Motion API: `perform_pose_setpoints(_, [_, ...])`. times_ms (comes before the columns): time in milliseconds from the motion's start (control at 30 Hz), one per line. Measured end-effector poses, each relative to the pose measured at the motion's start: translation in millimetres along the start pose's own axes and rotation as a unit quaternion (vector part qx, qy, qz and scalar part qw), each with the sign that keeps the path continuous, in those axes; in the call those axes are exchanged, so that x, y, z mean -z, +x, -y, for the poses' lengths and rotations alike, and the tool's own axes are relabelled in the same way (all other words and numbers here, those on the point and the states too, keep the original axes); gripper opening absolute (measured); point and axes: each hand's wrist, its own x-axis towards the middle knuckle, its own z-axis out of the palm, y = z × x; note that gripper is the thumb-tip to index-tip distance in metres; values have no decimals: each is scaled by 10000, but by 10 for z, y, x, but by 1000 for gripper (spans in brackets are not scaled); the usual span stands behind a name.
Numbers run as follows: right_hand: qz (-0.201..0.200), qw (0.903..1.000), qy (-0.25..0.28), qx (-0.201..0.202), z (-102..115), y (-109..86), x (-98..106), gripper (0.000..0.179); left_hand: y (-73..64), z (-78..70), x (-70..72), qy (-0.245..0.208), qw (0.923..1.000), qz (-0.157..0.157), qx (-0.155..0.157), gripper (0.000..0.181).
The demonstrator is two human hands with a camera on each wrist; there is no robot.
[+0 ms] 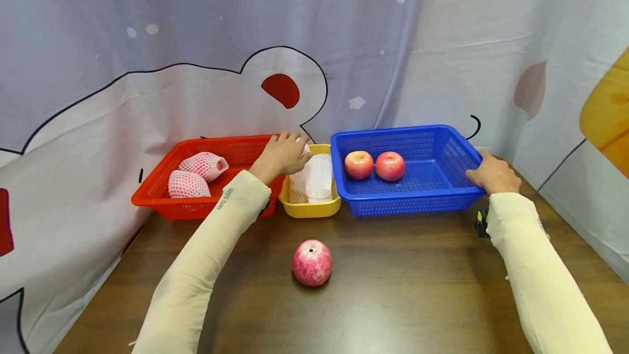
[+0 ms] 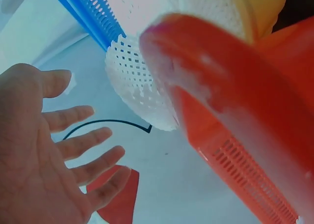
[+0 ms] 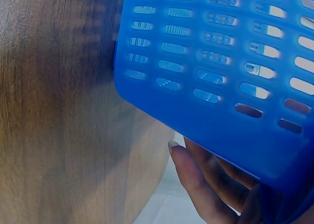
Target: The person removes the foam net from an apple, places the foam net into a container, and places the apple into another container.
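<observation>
My left hand hovers over the gap between the red basket and the small yellow basket, its fingers spread and holding nothing in the left wrist view. Close by it, white foam fruit nets fill the yellow basket. My right hand grips the right rim of the blue basket, thumb over the edge; in the right wrist view its fingers curl beneath the rim outside the perforated wall. Two bare apples sit at the left inside the blue basket.
Two fruits in pink-and-white foam nets lie in the red basket. A single red apple stands on the brown wooden table, in front of the yellow basket. A patterned curtain hangs right behind the baskets.
</observation>
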Motion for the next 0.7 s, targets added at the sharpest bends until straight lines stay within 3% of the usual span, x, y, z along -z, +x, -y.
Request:
perform_pose_setpoints(400, [38,10000,16,68,-12,-28,23,80,-248,-16,-38,-389,9981,-304,-372,57])
perform_pose_setpoints(700, [77,9999,-4,86,-4,-8,21,80,-465,-69,-72,-404,9941,-633,-785,54])
